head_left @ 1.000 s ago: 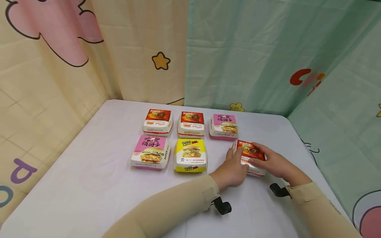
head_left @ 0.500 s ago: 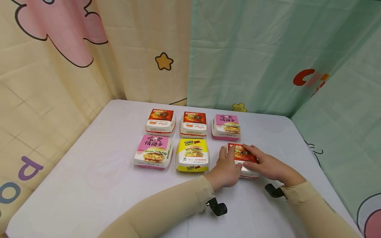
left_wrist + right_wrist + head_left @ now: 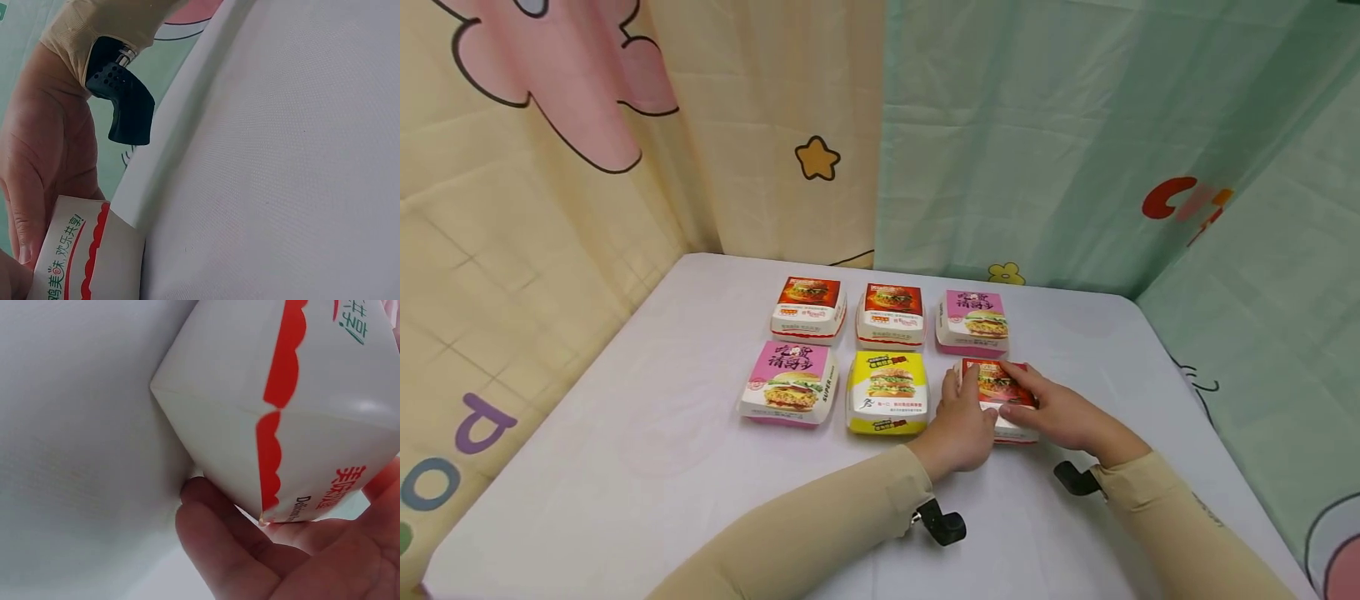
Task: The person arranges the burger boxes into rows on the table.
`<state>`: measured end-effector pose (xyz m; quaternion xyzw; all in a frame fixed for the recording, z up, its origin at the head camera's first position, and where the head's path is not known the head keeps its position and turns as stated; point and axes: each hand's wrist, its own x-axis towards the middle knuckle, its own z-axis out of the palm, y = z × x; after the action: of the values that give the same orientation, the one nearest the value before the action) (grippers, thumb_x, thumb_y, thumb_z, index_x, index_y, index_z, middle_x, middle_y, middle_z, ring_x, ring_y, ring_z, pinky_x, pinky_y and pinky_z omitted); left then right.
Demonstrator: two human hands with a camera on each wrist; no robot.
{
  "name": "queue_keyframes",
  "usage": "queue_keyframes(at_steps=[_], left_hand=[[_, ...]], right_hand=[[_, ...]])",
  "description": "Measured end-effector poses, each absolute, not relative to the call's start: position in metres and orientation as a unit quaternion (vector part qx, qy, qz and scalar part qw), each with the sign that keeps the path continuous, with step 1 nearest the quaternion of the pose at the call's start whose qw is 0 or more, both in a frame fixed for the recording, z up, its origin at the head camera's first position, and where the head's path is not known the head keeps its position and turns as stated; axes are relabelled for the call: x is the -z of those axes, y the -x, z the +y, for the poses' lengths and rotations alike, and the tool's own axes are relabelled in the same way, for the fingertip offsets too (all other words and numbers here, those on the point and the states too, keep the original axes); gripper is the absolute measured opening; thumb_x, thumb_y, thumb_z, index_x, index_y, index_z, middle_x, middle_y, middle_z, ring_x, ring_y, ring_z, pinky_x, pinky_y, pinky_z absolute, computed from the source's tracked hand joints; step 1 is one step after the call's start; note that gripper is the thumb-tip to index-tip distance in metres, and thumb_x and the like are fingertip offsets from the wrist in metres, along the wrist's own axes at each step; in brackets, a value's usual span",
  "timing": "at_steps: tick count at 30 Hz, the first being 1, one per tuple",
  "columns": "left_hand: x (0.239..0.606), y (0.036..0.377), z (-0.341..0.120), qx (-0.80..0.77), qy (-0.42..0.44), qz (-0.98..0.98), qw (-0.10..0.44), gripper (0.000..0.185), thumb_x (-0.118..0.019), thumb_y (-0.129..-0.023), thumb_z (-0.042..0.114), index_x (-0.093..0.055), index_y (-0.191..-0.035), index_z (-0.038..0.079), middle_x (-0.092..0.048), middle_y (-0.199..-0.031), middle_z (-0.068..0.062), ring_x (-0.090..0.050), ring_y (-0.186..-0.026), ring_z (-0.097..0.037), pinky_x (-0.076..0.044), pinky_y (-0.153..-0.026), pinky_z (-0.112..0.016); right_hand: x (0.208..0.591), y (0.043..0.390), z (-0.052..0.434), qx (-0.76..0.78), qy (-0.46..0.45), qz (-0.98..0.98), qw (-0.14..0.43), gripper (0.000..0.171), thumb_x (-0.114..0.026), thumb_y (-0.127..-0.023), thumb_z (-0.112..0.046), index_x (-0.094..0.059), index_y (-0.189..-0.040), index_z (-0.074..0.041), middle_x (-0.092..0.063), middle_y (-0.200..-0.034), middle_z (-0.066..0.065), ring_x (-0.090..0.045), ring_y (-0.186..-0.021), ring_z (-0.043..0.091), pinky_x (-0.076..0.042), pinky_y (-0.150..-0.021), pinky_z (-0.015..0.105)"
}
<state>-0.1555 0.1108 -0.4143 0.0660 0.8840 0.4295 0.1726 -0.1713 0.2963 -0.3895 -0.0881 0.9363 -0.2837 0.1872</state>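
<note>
A red-and-white burger box (image 3: 998, 384) lies at the right end of the front row, between my two hands. My left hand (image 3: 958, 429) holds its left side, fingers along the edge and thumb near the front. On the other side, my right hand (image 3: 1067, 414) grips the right and back edges, thumb over the lid. Seen from the left wrist, the box's white front (image 3: 103, 262) has a red scalloped band. The right wrist view has a box corner (image 3: 225, 444) close to the cloth, fingers (image 3: 219, 550) beneath and beside it.
Left of the held box sit a yellow burger box (image 3: 888, 393) and a pink one (image 3: 790, 385). Behind stand two red-and-white boxes, left (image 3: 808, 310) and middle (image 3: 891, 317), and another pink box (image 3: 973, 323). Patterned curtains (image 3: 1000, 125) border the white table (image 3: 587, 467).
Both hands have moved the red-and-white burger box left, closer to the yellow box. It has also straightened to line up with the row. The head view has shifted slightly.
</note>
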Motion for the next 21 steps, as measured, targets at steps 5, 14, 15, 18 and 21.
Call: queue_keyframes(at_steps=[5,14,15,18,21], left_hand=[[0.4155,0.1559,0.1120,-0.425,-0.060,0.887,0.169,0.074,-0.055,-0.109,0.033,-0.014,-0.170,0.025,0.000,-0.177,-0.012,-0.028,-0.158,-0.037,-0.037,-0.124,-0.054],[0.4179,0.1566,0.1103,-0.424,-0.057,0.890,0.158,0.074,-0.053,-0.109,0.034,-0.013,-0.170,0.023,0.000,-0.177,-0.013,-0.027,-0.159,-0.037,-0.033,-0.126,-0.053],[0.4182,0.1568,0.1106,-0.422,-0.057,0.891,0.156,0.074,-0.053,-0.109,0.034,-0.013,-0.170,0.022,0.000,-0.177,-0.013,-0.027,-0.158,-0.037,-0.033,-0.126,-0.053],[0.4189,0.1576,0.1109,-0.415,-0.057,0.895,0.152,0.074,-0.053,-0.109,0.034,-0.013,-0.170,0.022,-0.001,-0.176,-0.014,-0.027,-0.158,-0.038,-0.033,-0.126,-0.053],[0.4194,0.1583,0.1110,-0.414,-0.056,0.896,0.150,0.074,-0.055,-0.109,0.034,-0.013,-0.170,0.022,-0.002,-0.176,-0.013,-0.029,-0.157,-0.038,-0.034,-0.126,-0.053]], right_hand=[[0.3909,0.1716,0.2929,0.266,0.082,0.947,0.163,0.091,-0.070,-0.096,-0.057,-0.025,-0.169,-0.023,-0.020,-0.171,0.030,-0.028,-0.152,0.058,-0.039,-0.113,0.072],[0.3932,0.1737,0.2884,0.252,0.061,0.952,0.164,0.091,-0.069,-0.096,-0.059,-0.026,-0.168,-0.025,-0.030,-0.167,0.031,-0.038,-0.148,0.057,-0.046,-0.110,0.068],[0.3932,0.1739,0.2883,0.252,0.060,0.952,0.166,0.091,-0.069,-0.096,-0.059,-0.026,-0.168,-0.025,-0.031,-0.167,0.032,-0.038,-0.147,0.057,-0.046,-0.109,0.069],[0.3927,0.1741,0.2875,0.251,0.059,0.952,0.168,0.091,-0.069,-0.096,-0.059,-0.026,-0.168,-0.025,-0.032,-0.166,0.033,-0.039,-0.146,0.057,-0.047,-0.109,0.069],[0.3923,0.1743,0.2866,0.251,0.058,0.951,0.169,0.092,-0.069,-0.096,-0.059,-0.026,-0.168,-0.024,-0.032,-0.166,0.033,-0.039,-0.146,0.057,-0.047,-0.109,0.069]])
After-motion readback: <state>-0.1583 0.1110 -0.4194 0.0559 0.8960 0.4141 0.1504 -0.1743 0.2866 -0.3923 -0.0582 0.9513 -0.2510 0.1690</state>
